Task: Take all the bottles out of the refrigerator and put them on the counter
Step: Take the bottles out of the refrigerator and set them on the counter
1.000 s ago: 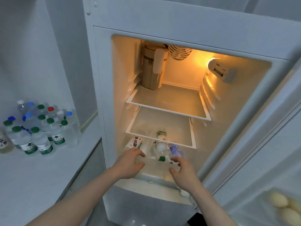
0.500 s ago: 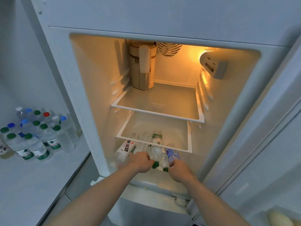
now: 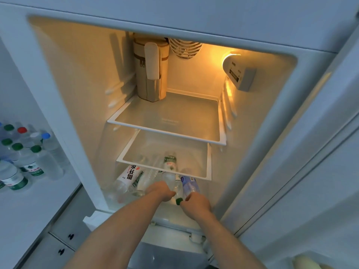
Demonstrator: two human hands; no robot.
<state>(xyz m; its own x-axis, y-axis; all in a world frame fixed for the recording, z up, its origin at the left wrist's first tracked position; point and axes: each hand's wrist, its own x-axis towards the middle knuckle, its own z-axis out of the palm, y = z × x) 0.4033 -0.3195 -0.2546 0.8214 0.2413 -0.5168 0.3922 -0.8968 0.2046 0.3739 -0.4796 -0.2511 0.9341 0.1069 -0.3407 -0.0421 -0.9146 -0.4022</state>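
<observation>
Bottles [image 3: 155, 178] lie on their sides in the bottom compartment of the open refrigerator [image 3: 64, 105], under the lower glass shelf [image 3: 165, 167], and both of the person's bare hands reach in among them. The left hand [image 3: 160, 191] curls over a clear bottle [image 3: 172, 180], its fingers bent and close together on the plastic, knuckles up. The right hand [image 3: 195, 202] is just beside it, fingers folded around the lower end of a blue-labelled bottle [image 3: 189, 184]. Between the two hands a green cap [image 3: 179, 200] points toward the camera; which hand, if either, touches it cannot be told. Left of the hands lie more clear bottles, one with a white label [image 3: 132, 174] printed in dark characters. Through the lower shelf a green-labelled bottle [image 3: 170, 162] shows farther back. Above it the upper shelf [image 3: 167, 121] carries only a tall beige pouch [image 3: 151, 70] standing upright in its back left corner, next to a round vent [image 3: 184, 48]. A lit control box [image 3: 238, 71] sits on the right wall. To the far left, outside the refrigerator, a cluster of capped bottles [image 3: 25, 156] stands upright on the white counter [image 3: 29, 206], with green, red and blue caps.
</observation>
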